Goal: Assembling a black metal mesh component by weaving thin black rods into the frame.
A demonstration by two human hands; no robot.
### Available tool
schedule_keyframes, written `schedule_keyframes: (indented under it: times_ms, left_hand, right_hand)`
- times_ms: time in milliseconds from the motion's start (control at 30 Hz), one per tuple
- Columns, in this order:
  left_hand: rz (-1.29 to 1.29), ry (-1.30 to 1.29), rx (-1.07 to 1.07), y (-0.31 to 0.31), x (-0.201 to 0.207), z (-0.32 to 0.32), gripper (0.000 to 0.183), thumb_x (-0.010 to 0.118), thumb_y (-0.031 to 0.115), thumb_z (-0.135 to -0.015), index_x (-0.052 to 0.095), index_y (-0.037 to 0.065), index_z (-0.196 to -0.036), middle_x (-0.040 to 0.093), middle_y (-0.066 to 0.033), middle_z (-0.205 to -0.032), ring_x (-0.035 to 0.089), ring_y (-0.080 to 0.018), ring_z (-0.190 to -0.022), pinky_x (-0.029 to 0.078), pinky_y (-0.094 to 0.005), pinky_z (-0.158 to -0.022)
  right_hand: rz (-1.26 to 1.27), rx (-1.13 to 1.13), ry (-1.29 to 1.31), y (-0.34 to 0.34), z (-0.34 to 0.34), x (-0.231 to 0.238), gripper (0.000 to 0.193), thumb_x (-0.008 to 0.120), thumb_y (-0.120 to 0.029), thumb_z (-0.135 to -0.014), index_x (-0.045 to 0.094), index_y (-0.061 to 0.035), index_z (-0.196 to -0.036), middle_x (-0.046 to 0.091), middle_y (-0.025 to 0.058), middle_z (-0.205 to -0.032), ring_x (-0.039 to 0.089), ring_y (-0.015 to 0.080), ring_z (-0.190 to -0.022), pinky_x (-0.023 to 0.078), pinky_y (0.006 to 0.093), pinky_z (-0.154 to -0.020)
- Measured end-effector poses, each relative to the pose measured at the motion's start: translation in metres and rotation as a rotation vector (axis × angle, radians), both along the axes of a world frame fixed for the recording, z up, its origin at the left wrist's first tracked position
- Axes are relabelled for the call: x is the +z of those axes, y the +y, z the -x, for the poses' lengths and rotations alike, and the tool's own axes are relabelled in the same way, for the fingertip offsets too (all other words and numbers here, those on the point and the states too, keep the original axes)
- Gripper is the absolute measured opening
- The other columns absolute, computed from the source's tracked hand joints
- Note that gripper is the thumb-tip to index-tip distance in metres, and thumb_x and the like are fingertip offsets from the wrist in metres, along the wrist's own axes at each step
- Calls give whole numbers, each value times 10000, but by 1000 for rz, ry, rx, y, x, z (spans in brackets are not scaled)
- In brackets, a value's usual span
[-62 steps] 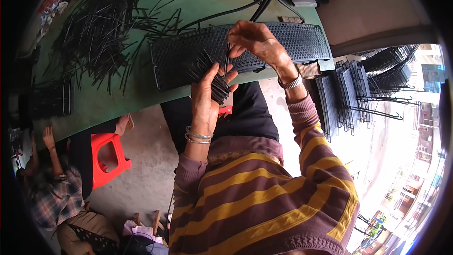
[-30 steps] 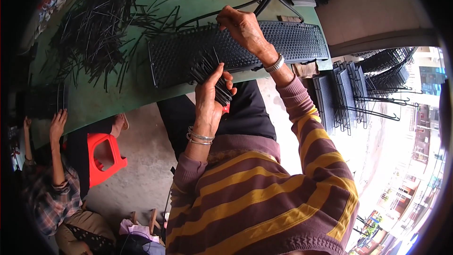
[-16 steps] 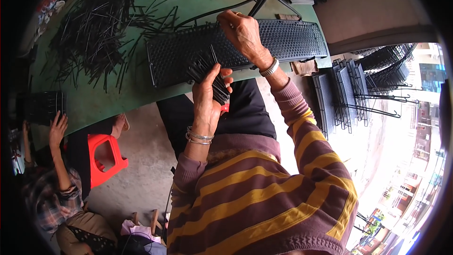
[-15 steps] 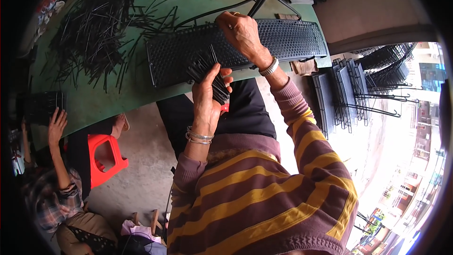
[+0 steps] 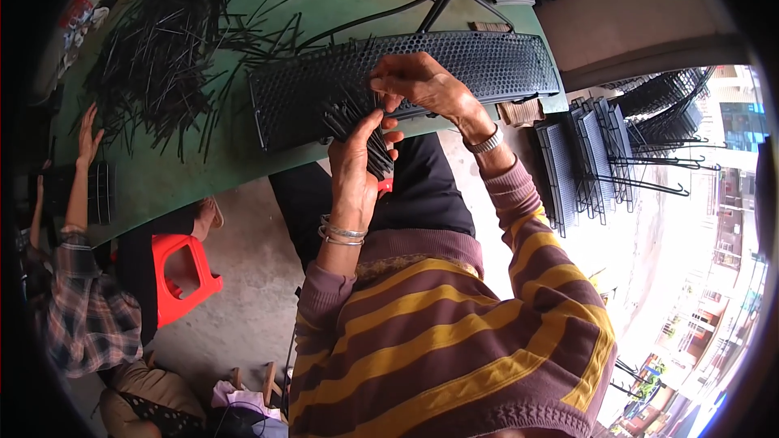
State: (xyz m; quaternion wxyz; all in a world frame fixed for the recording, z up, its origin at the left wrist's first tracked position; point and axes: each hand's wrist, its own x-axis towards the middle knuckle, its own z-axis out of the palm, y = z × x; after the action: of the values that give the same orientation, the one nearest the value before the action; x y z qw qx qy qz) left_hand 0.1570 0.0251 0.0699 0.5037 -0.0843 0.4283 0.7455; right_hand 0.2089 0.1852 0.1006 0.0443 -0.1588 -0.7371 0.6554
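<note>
The left hand [image 5: 355, 164] is closed around a bundle of thin black plastic strips [image 5: 357, 126], its grip tight on their lower ends so they fan upward. The right hand [image 5: 422, 85] pinches its fingertips together over the long black perforated mesh panel [image 5: 406, 81]; whether that grip has a single strip in it cannot be told, though it looks so. The panel lies across the near edge of the green desk [image 5: 211, 170], just in front of the person's lap, with the bundle touching its lower edge.

Judging from what shows, the fitting of strips into this panel is under way: a good handful remains in the left hand, and a large loose heap of black strips [image 5: 158, 49] lies well apart on the desk's far left. A stack of similar black mesh panels on wire frames [image 5: 600, 154] stands by the right side. Another person's hand [image 5: 85, 126] rests on the desk at the left, near a red plastic stool [image 5: 182, 276].
</note>
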Motion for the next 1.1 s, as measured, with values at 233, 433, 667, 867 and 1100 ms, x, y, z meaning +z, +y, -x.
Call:
schedule_keyframes:
  times_ms: [233,433,667,867,1100]
  left_hand:
    - [-13,-26,1,4,-1,-4,240,703,177,-830,645,24,-1007,684,-94,-904,682,-197,-751,528,-286,-540]
    - [-49,-57,10,2,-10,-1,274,650,236,-886,591,75,-1100,662,-116,-1047,659,-270,-936,548,-416,-728]
    - [-99,-191,-27,5,-9,-7,202,638,224,-895,600,106,-1055,663,-103,-956,643,-211,-800,551,-417,-711]
    - [-56,-179,-54,5,-11,-6,154,638,205,-896,608,116,-1017,634,-70,-787,522,-129,-582,476,-333,-547]
    - [-72,-132,-26,6,-9,-8,150,660,190,-872,614,53,-912,641,-89,-742,521,-113,-529,460,-279,-461]
  right_hand:
    - [-7,22,34,10,-8,-3,138,587,-79,-901,606,51,-944,626,73,-769,653,139,-719,517,258,-668]
    - [-133,-272,181,19,-10,21,107,565,-50,-916,605,48,-931,643,87,-790,661,152,-721,522,259,-691]
    - [-478,-500,393,38,18,-6,87,579,-25,-893,624,28,-946,663,60,-774,661,111,-714,485,221,-650]
    - [-633,-448,349,44,25,-9,83,578,-40,-891,634,7,-929,666,59,-766,665,115,-703,489,234,-623]
    - [-676,-417,373,46,25,-6,81,580,-56,-890,636,-11,-926,676,61,-735,664,108,-690,484,233,-606]
